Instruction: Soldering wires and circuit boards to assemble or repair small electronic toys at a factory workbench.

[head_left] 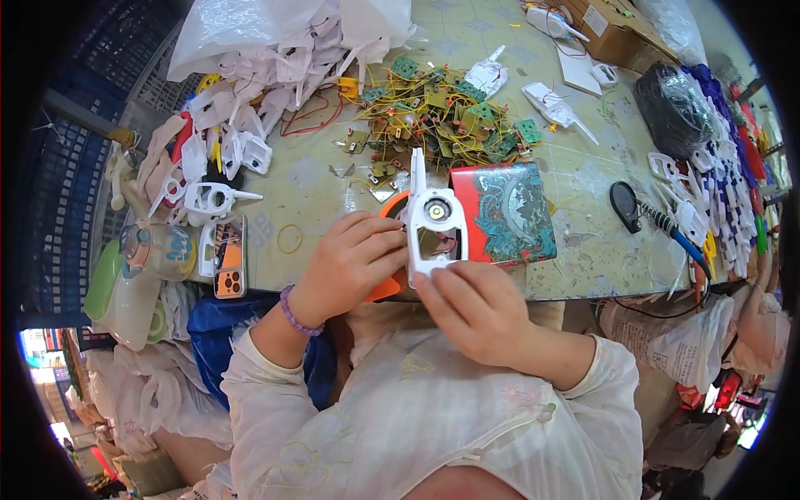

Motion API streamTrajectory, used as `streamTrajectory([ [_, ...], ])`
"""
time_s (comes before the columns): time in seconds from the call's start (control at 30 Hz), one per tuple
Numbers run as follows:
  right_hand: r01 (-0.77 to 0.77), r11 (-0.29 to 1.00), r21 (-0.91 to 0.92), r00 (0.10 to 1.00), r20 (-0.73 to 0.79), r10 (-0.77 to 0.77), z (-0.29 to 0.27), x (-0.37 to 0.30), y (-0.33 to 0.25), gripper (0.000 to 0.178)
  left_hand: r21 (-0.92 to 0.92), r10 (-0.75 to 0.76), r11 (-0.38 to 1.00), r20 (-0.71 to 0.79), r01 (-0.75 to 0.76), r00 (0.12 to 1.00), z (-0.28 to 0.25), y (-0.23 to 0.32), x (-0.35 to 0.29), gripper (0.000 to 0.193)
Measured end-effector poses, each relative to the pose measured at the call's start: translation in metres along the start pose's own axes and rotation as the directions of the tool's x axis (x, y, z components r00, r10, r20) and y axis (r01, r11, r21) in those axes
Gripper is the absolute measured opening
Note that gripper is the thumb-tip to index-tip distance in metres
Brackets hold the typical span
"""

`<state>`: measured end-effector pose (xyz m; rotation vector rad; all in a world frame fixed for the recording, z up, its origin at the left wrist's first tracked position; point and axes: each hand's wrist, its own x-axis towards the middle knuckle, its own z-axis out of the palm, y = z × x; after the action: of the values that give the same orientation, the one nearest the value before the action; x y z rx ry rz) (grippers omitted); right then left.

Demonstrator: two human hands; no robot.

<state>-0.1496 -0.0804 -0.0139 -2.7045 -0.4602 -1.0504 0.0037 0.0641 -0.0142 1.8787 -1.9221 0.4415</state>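
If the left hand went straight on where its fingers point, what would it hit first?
Probably the white casing, directly ahead of the left hand; whether they touch is hard to tell.

Pale patterned worktop [593,250], on it heaped green circuit boards [454,125], red-and-teal box [510,212], white plastic shells [553,107], orange phone [230,279], brown cardboard box [625,37]

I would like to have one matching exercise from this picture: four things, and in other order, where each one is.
1. beaded bracelet
2. phone
3. circuit boards
4. white plastic housing

A. held in the right hand
B. heaped at the table's middle
C. on the left hand's wrist
D. near the table's front-left edge

Pairs: 1-C, 2-D, 3-B, 4-A
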Motion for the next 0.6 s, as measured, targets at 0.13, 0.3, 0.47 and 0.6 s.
streamTrajectory([
  [0.13, -0.018, 0.998, 0.053, 0.997, 0.077, 0.014, 0.01, -0.004, -0.003, 0.042, -0.332, -0.362, 0.877, 0.021, 0.348, 0.932, 0.012, -0.016, -0.01, 0.017],
  [0.3, -0.022, 0.999, 0.041, 0.996, 0.086, 0.019, 0.013, -0.013, -0.004, 0.043, -0.63, -0.647, 0.345, 0.377, 0.695, 0.663, 0.045, -0.05, 0.009, 0.044],
  [0.47, 0.026, 0.998, 0.065, 0.998, 0.056, -0.03, 0.017, -0.019, 0.0, 0.041, -0.625, -0.498, -0.081, 0.7, 0.776, 0.512, 0.02, -0.032, 0.042, 0.037],
  [0.6, 0.129, 0.974, 0.186, 0.991, -0.003, -0.131, 0.014, -0.028, 0.0, 0.037, -0.838, -0.69, -0.002, 0.396, 0.545, 0.606, -0.003, 0.012, 0.022, 0.029],
])
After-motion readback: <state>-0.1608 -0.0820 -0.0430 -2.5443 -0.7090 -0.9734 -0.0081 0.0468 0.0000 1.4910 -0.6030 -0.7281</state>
